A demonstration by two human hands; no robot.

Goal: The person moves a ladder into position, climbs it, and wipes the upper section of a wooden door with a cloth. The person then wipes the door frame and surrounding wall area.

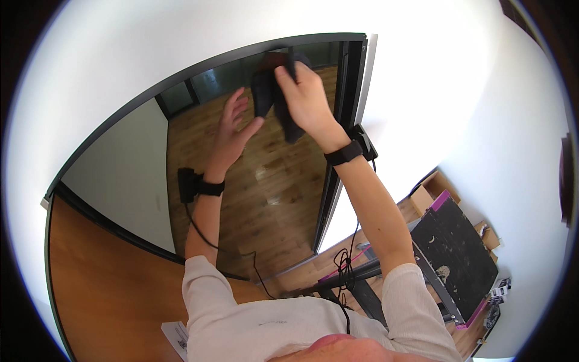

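Gripped in my right hand [307,97] is a dark cloth [264,88], folded and hanging in loose flaps. It is raised in front of a large glass pane [253,181] set in a black frame [149,90]. My left hand [233,126] is lifted to the left of the cloth with its fingers apart. Its thumb tip comes close to a lower corner of the cloth; whether they touch, I cannot tell. Each wrist carries a black strap with a small device, the left device [186,185] and the right device [364,141], both with cables.
A brown wooden door [104,271] is at the lower left. White wall [407,90] borders the frame on the right. At the lower right are a worn black board [457,253] with pink edges, a cardboard box [436,190] and a bundled black cable [344,267]. Wooden floor shows through the glass.
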